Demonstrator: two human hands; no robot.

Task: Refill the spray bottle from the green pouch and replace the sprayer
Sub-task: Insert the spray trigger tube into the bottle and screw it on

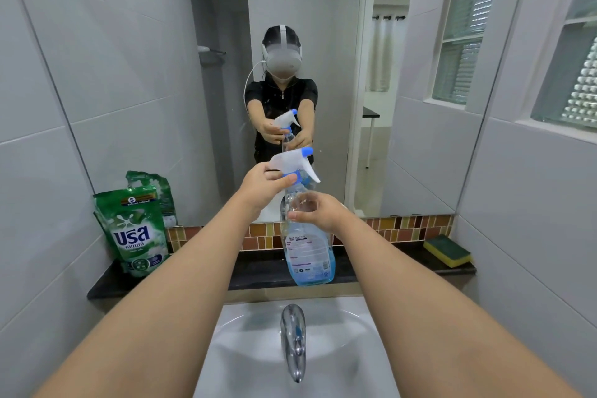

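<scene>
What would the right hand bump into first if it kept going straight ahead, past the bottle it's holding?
Probably the mirror behind the ledge: the right hand points that way, gripping the spray bottle. Depth is unclear.

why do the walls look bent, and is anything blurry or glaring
Head view: the wide-angle lens bows the tile lines and stretches the forearms at the edges; glare shows on the faucet; the spray bottle and green pouch read sharp; the mirror looks speckled.
</scene>
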